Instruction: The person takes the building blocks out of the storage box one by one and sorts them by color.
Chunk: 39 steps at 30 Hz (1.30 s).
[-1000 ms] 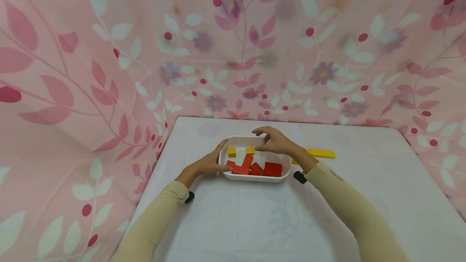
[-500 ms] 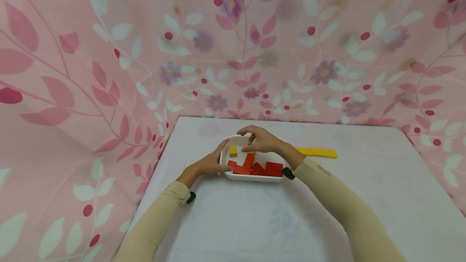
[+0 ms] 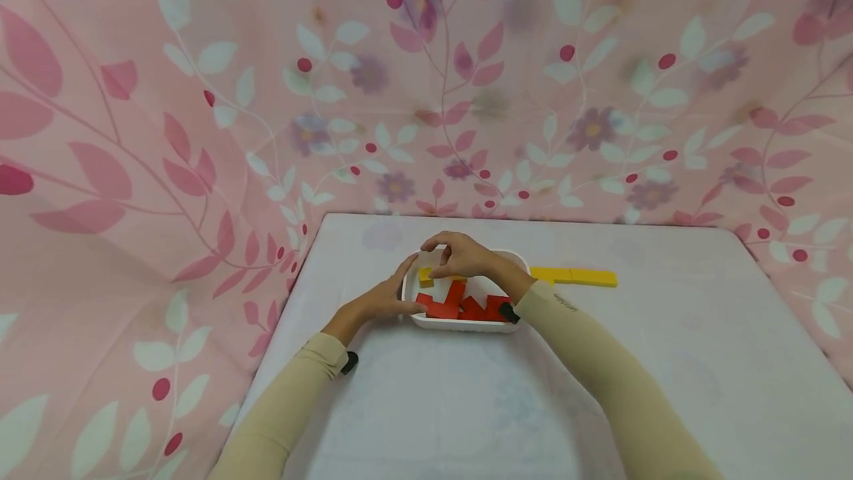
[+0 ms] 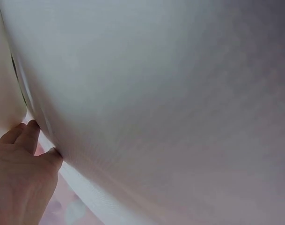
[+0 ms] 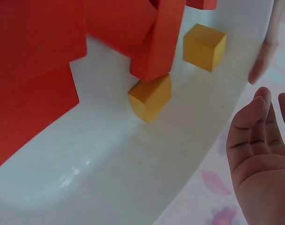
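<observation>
A white tub [image 3: 460,325] holds several red blocks [image 3: 443,311] and two small yellow cubes. My left hand [image 3: 380,300] rests against the tub's left end, fingers spread along the side and thumb over the front corner. Over the tub's back left part hovers my right hand [image 3: 463,256], thumb and fingers apart. In the right wrist view the left yellow cube [image 5: 204,47] lies near the far wall. The other yellow cube [image 5: 150,97] lies by a red block's end; the right hand mostly covers it in the head view. Nothing shows between the right hand's fingers.
Flat yellow pieces [image 3: 591,278] lie in a row on the white-covered table [image 3: 466,398], right of the tub. Part of that row is behind the right forearm. A pink floral curtain [image 3: 426,95] hangs behind and at the left of the table.
My right hand has moved left over the tub, from above its right part to near the left yellow cube, uncovering more of the yellow row. The left hand has stayed in place.
</observation>
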### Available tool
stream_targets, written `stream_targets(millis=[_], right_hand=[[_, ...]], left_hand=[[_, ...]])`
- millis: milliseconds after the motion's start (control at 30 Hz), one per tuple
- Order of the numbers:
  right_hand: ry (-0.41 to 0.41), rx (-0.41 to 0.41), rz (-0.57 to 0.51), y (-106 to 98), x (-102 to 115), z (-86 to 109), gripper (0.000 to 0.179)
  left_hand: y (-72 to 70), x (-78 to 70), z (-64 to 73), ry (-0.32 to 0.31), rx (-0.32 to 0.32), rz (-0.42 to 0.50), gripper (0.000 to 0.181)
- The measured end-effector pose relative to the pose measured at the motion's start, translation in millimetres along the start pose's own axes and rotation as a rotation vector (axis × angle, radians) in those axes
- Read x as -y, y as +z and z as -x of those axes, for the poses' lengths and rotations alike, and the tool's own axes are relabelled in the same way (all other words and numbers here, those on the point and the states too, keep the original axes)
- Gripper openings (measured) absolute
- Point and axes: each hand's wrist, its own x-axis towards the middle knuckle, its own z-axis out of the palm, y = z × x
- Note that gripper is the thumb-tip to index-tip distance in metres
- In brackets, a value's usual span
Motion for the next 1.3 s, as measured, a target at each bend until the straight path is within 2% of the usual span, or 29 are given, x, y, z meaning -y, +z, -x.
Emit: stream_targets(millis=[167, 400, 733, 1033, 1300], right_hand=[[0.029, 0.035, 0.013, 4.2, -0.6, -3.9, 0.056], [-0.022, 0.016, 0.058, 4.8, -2.3, -10.9, 0.052], [0.034, 0.054, 0.116, 12.4, -6.5, -14.7, 0.050], [0.105, 0.082, 0.096, 14.8, -8.4, -17.7, 0.049], [0.123, 0.081, 0.089, 18.8, -9.7, -20.3, 0.053]], left_hand=[[-1.0, -3.7, 1.2, 0.022, -0.001, -0.004, 0.111], [-2.3, -4.0, 2.4, 0.023, -0.011, -0.011, 0.111], [0.2, 1.3, 2.1, 0.042, 0.004, 0.013, 0.110], [0.7, 1.5, 3.8, 0.028, -0.010, 0.012, 0.110], [1.7, 0.4, 4.1, 0.012, -0.012, 0.002, 0.110]])
